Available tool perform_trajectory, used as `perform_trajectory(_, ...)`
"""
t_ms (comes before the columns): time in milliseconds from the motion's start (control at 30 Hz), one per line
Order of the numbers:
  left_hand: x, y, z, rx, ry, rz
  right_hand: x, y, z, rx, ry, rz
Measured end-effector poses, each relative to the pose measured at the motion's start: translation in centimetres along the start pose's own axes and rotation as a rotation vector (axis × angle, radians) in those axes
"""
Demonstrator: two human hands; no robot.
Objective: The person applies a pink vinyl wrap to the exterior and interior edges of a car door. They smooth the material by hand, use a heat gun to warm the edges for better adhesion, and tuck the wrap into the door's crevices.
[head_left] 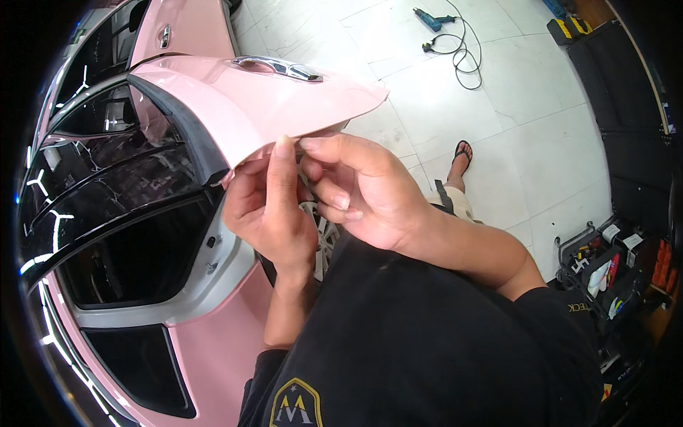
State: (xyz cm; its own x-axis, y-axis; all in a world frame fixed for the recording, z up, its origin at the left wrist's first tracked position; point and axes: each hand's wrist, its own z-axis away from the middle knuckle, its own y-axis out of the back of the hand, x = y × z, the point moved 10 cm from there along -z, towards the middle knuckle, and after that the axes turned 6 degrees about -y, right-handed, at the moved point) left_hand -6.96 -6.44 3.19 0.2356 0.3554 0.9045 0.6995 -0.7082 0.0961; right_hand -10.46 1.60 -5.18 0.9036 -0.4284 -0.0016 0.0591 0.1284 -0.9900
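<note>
The open car door [242,107] is pink, with a chrome handle [277,69] and a dark window trim [181,124]. Along its near edge the pink covering [256,151] curls at the lip. My left hand [270,213] grips this edge from below, thumb up over it and fingers curled. Close beside it on the right, my right hand [373,196] pinches the same edge between thumb and index finger, its other fingers bent. What the curled fingertips touch underneath is hidden.
Behind the door, the pink car body [206,341] fills the left side. A heat gun [430,20] with a looped cord lies on the tiled floor [526,85]. At right are black padded panels [590,85] and a tool cart [597,270]. My sandalled foot [461,158] stands right of the door.
</note>
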Motion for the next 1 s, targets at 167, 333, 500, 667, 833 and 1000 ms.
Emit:
perform_trajectory(167, 0.0, -0.8, 0.8, 0.020, 0.008, 0.059, 0.2, 0.2, 0.5, 0.001, -0.014, -0.069)
perform_trajectory(333, 0.3, -0.3, 0.8, 0.019, -0.007, 0.051, 0.2, 0.0, 0.3, 0.012, -0.029, -0.082)
perform_trajectory(500, 0.3, -0.3, 0.6, 0.016, -0.003, 0.040, 0.1, 0.0, 0.2, 0.054, -0.029, -0.077)
perform_trajectory(667, 0.0, -0.4, 0.5, -0.009, 0.036, 0.086, -0.3, -0.1, 0.4, 0.111, 0.025, -0.030)
perform_trajectory(833, -0.1, -0.3, 0.7, 0.006, 0.043, 0.061, -0.5, -0.1, 0.9, 0.142, 0.018, 0.065)
perform_trajectory(1000, 0.2, 0.2, 1.4, 0.029, -0.056, -0.057, -5.5, -0.8, 4.2, 0.160, 0.433, 0.597)
